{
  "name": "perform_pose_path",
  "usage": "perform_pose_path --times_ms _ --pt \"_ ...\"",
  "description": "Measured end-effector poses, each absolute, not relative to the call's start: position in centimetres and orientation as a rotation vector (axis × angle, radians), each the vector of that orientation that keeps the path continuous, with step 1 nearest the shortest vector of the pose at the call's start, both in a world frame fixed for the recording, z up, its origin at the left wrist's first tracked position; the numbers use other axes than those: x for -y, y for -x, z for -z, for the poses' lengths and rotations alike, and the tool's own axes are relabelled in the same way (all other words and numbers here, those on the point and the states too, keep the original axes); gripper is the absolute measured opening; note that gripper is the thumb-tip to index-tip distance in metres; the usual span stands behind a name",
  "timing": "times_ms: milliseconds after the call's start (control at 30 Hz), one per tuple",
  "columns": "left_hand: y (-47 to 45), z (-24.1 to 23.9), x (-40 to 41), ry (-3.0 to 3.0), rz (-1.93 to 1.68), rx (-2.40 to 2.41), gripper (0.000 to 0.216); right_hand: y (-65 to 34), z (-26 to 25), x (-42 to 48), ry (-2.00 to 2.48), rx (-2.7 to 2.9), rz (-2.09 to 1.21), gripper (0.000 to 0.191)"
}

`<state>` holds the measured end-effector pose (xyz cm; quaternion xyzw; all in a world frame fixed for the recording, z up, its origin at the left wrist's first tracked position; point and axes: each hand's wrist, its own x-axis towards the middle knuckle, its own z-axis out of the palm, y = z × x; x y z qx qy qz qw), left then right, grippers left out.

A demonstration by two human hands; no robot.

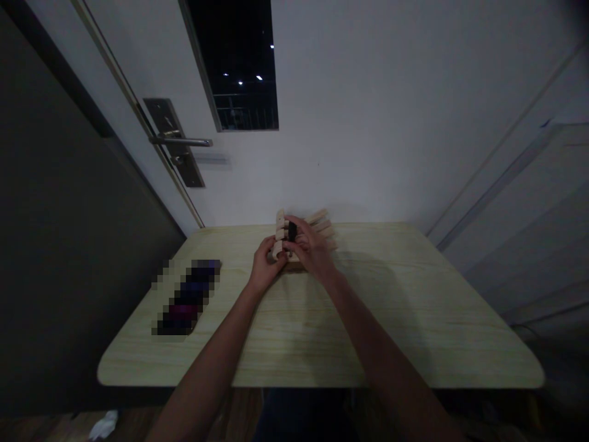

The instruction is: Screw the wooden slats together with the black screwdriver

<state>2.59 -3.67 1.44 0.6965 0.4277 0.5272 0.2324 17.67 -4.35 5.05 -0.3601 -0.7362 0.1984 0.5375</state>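
Near the far edge of the table, my two hands meet at a light wooden assembly with rounded, notched pieces along its left side. Several wooden slats stick out from it to the right. My left hand is closed on its near left corner, thumb in front and fingers round the side. From the right, my right hand reaches over it, thumb and forefinger on either side of a small black piece. The back of the right hand hides part of the slats, and the exact fingertip contact is dim.
A pale wood-grain table with rounded front corners stands against a white door. To the left on it lies a dark, pixelated flat object. The door handle juts out above the table's left side; a white scrap is on the floor.
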Motion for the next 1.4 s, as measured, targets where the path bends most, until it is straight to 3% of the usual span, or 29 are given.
perform_pose_path --times_ms 200,633,900,1400 --pt "-2.7 -1.5 3.6 -1.922 -1.457 -1.164 0.033 -17.4 -5.1 4.4 0.893 1.793 -0.289 0.055" --pt "-2.7 -1.7 3.7 -1.912 -1.472 -1.143 0.032 -18.2 -4.8 4.2 0.83 1.778 -0.515 0.048" --pt "-2.7 -1.5 3.7 -1.923 -1.465 -1.174 0.03 -17.6 -5.2 4.3 0.895 1.78 -0.279 0.05" --pt "-2.6 -1.6 3.6 -1.924 -1.452 -1.164 0.029 -17.9 -5.1 4.3 0.828 1.755 -0.522 0.052"
